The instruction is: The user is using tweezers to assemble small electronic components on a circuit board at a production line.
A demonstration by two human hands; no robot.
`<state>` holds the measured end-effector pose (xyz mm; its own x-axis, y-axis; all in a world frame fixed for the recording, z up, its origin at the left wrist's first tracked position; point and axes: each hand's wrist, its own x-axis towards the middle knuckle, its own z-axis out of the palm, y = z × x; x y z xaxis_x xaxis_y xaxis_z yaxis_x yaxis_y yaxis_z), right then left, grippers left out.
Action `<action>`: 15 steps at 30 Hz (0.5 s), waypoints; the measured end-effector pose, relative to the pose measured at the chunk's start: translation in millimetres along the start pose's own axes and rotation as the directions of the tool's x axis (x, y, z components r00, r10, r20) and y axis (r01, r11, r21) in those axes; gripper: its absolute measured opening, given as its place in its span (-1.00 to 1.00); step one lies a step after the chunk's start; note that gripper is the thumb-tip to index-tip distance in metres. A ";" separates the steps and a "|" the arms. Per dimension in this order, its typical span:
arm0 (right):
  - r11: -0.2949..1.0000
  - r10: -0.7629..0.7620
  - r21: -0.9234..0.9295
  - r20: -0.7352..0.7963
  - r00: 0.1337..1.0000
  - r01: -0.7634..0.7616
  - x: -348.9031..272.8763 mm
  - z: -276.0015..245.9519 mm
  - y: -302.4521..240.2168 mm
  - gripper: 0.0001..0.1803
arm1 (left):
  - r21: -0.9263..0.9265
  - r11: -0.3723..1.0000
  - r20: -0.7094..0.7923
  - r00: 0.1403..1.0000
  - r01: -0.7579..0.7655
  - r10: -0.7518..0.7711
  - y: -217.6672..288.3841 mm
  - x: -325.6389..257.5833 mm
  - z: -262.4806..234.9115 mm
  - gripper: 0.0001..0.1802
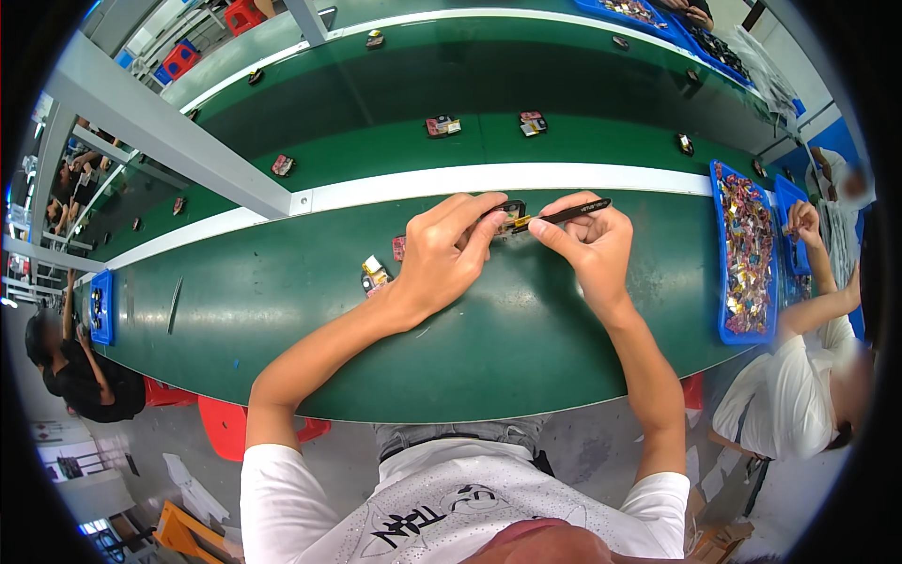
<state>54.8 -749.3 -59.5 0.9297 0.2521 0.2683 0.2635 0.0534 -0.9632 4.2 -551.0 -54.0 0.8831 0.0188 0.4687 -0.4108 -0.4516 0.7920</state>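
Over the green bench, my left hand pinches a small black-cased electronic part between thumb and fingers. My right hand is closed around black tweezers, whose tips reach a yellowish piece at the part. Whether the tips grip that piece is too small to tell. Beside my left wrist lie a small white-and-yellow electronic assembly and a pinkish-red one, partly covered by my hand.
A blue tray heaped with small colourful parts stands at the right, near a co-worker in white. Beyond a white rail, a green conveyor carries several small assemblies. A grey post rises at the left. Tweezers lie left.
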 end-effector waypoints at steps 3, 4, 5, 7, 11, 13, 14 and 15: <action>0.985 0.111 0.134 -0.007 0.994 -0.109 0.8 -1.8 -0.1 -0.84 | 0.004 1.000 0.004 1.000 -0.025 0.025 0.5 0.4 2.7 -0.78; 0.983 0.121 0.137 -0.003 0.993 -0.119 1.1 -1.8 -3.0 -0.84 | 0.000 1.000 0.003 1.000 -0.031 0.031 0.4 0.5 3.6 -0.78; 0.982 0.131 0.139 0.001 0.991 -0.130 1.2 -2.7 -4.4 -0.84 | -0.004 0.999 0.003 0.999 -0.038 0.038 0.4 0.7 5.1 -0.78; 0.981 0.137 0.134 0.008 0.991 -0.137 1.5 -6.4 -2.9 -0.84 | -0.014 1.000 0.001 1.000 -0.025 0.025 0.8 0.8 7.7 -0.78; 0.984 0.146 0.102 0.016 0.989 -0.147 2.2 -10.7 -1.8 -0.84 | -0.026 1.000 0.003 1.000 0.015 -0.015 1.7 2.0 10.7 -0.79; 0.984 0.145 0.107 0.015 0.989 -0.145 2.2 -12.6 0.7 -0.84 | -0.023 1.000 0.004 1.000 0.016 -0.016 2.5 1.9 12.7 -0.79; 0.983 0.143 0.111 0.015 0.990 -0.143 2.1 -13.8 1.9 -0.84 | -0.020 1.000 0.004 1.000 0.016 -0.016 2.7 1.8 14.0 -0.79; 0.983 0.142 0.111 0.015 0.990 -0.143 2.1 -15.1 1.9 -0.84 | -0.020 1.000 0.004 1.000 0.016 -0.016 2.6 1.9 15.2 -0.79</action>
<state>61.1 -763.3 -60.5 0.9538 0.2718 0.1281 0.0974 0.1237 -0.9875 8.3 -565.7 -57.0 0.8904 0.0223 0.4546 -0.4011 -0.4336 0.8069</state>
